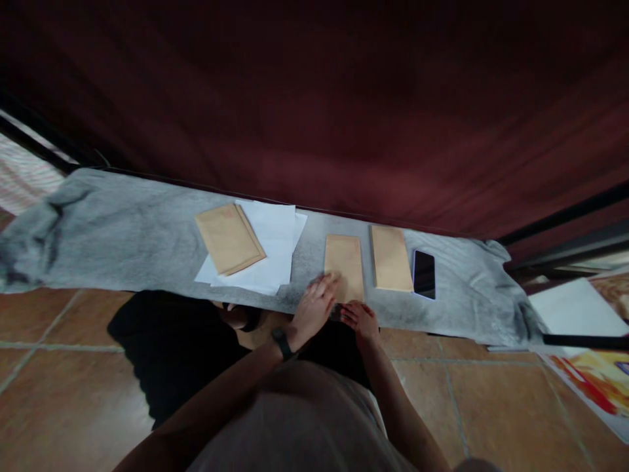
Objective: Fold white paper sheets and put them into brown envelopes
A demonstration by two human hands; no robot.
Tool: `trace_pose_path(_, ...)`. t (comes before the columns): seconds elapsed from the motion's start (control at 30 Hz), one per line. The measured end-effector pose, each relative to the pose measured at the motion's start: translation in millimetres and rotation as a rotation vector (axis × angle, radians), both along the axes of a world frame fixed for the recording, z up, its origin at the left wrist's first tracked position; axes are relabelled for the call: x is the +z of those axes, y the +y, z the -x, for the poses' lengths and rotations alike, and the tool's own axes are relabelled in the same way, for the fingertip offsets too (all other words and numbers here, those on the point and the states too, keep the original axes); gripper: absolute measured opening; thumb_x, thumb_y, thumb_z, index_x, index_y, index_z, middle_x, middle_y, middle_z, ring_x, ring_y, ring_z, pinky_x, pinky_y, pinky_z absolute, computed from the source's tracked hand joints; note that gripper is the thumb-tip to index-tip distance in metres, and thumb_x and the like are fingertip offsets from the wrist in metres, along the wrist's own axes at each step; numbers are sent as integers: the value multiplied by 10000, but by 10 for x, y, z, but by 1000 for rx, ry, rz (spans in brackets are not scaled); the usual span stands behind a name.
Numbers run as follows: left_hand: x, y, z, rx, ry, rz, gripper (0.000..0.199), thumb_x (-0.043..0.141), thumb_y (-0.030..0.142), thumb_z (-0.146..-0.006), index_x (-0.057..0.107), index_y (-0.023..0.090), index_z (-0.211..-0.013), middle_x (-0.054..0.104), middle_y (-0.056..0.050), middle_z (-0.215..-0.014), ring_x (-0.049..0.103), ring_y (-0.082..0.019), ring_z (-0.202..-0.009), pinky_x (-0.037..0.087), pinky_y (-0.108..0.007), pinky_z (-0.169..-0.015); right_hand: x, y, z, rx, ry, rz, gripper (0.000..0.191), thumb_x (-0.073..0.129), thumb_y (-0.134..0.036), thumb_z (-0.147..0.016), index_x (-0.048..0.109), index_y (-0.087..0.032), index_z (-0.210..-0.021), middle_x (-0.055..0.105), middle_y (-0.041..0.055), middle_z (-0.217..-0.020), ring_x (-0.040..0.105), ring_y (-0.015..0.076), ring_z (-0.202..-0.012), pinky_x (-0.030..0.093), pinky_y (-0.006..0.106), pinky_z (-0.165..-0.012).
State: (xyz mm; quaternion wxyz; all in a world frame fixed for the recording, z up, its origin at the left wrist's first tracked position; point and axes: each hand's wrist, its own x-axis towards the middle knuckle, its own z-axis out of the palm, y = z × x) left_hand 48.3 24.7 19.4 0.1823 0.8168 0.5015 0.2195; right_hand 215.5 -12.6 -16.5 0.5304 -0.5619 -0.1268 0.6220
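Note:
A brown paper envelope [344, 255] lies flat on the grey cloth in front of me. My left hand [318, 300], with a dark watch on its wrist, rests on the envelope's lower left part, fingers stretched out over the paper. At the lower edge of the same envelope is my right hand [360, 318], its fingers slightly bent and apart, the tips touching the edge. To the right lies a stack of brown envelopes [392, 257]. On the left, more brown envelopes [228, 237] lie at a slant across white paper sheets [275, 239].
A phone [424, 274] with a dark screen lies right of the envelope stack. The grey cloth [132, 229] covers a long narrow surface, with a dark red curtain [314, 131] behind it. At the far right are printed papers [599, 380] and a black bar [584, 341].

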Motion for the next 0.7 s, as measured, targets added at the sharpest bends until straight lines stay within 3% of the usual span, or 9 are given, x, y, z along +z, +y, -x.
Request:
trace_pose_path(0.1, 22, -47, 2, -96, 43, -18, 565, 484, 317, -1008, 358, 228, -1552, 341, -105, -1639, 280, -290, -1525, 299, -490, -1218, 49, -7, 38, -39, -56, 2, 274, 797, -424, -719, 655, -207, -803, 778, 54, -794, 729, 219, -679, 594, 343, -619)
trace_pose_path(0.27, -61, -42, 126, -12, -1, -7, 692, 426, 419, -1029, 176, 141, -1611, 244, -183, -1664, 244, -293, -1540, 323, -486, -1208, 128, 62, -14, -138, -133, -18, 415, 865, -519, -593, 611, -206, -692, 746, 31, -693, 691, 185, -580, 560, 287, -525)
trace_pose_path(0.5, -282, 5, 257, -62, 85, -51, 594, 389, 401, -1033, 345, 135, -1563, 411, -152, -1594, 329, -284, -1508, 328, -474, -1220, 299, 240, -487, -310, -236, -123, 505, 869, -598, -572, 591, -195, -690, 730, 24, -661, 666, 147, -529, 555, 253, -504)
trace_pose_path(0.7, -319, -5, 257, -56, 145, -97, 573, 372, 425, -1032, 445, 117, -1510, 447, -150, -1571, 380, -305, -1480, 365, -493, -1198, 377, 367, -952, -358, -318, -15, 460, 857, -541, -653, 551, -198, -673, 718, 25, -615, 633, 135, -458, 524, 232, -447)
